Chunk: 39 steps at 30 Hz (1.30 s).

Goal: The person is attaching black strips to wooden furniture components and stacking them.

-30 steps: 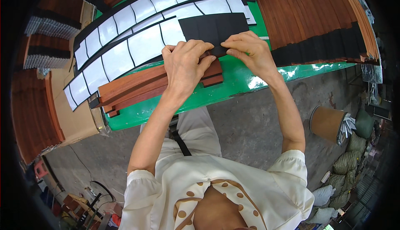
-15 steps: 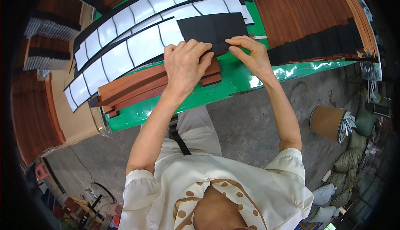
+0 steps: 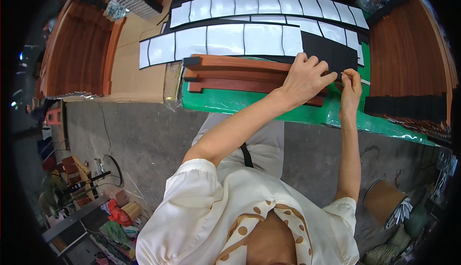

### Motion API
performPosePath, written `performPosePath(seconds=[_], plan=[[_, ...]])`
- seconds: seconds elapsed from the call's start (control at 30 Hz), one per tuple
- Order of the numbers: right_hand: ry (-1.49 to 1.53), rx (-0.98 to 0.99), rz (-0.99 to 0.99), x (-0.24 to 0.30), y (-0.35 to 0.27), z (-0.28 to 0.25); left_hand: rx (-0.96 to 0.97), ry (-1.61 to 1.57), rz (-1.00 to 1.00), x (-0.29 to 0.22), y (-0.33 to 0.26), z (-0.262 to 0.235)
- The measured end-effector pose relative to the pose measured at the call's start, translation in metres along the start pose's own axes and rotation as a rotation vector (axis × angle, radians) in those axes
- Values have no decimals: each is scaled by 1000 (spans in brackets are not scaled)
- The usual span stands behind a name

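Reddish-brown wooden strips [image 3: 240, 65] with black left ends lie on the green tabletop [image 3: 230, 101]. My left hand [image 3: 307, 80] reaches over the right end of the upper strip, its fingers curled and closed round it; the grip's underside is hidden. Close to its right, my right hand [image 3: 350, 90] is pinched, thumb against fingers, beside the black sheet's near edge; what lies in the pinch is too small to make out. Just beyond both hands is a black sheet [image 3: 331, 51], bare at its right end, with white backing squares [image 3: 224, 39] along the rest.
More black sheets with white squares [image 3: 278, 3] lie behind. Stacked wooden boards with black ends [image 3: 408, 58] stand at the right, others [image 3: 86, 49] at the left beside cardboard [image 3: 132, 68]. A brown drum [image 3: 384, 195] stands on the concrete floor [image 3: 144, 130].
The view has swung left, so the table and hands appear farther right. Both hands stay close together at the strip's right end, the right one still pinched.
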State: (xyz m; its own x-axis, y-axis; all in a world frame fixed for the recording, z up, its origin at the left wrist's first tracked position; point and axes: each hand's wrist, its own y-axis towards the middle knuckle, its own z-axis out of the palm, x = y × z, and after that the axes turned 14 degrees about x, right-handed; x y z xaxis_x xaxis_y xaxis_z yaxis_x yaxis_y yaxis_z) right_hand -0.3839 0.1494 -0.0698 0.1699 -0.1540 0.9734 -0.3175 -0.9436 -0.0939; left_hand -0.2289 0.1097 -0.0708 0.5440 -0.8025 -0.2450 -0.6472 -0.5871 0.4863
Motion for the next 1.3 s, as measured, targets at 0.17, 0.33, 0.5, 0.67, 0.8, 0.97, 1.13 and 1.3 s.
performPosePath(seconds=[0.17,0.33,0.5,0.67,0.8,0.97,1.13,1.3], plan=[[-63,90,-43,-3,-2,-10,-171,142,-29,7,-39,-79],[-31,89,-20,-3,-8,-20,-203,166,-642,76,-127,-151],[51,42,-48,-7,-18,-19,-91,-576,-983,98,-169,-145],[171,36,-182,-15,-29,-10,-185,-822,-903,111,-176,-149],[118,27,-177,-22,-39,7,-104,-712,-871,129,-196,-139],[-43,105,-174,-45,-41,7,60,-436,-727,140,-215,-147],[-198,-113,-264,-36,-44,-23,-61,14,-682,210,-251,-201],[-118,-88,-364,-11,-37,-3,69,509,-1021,339,-324,-272]])
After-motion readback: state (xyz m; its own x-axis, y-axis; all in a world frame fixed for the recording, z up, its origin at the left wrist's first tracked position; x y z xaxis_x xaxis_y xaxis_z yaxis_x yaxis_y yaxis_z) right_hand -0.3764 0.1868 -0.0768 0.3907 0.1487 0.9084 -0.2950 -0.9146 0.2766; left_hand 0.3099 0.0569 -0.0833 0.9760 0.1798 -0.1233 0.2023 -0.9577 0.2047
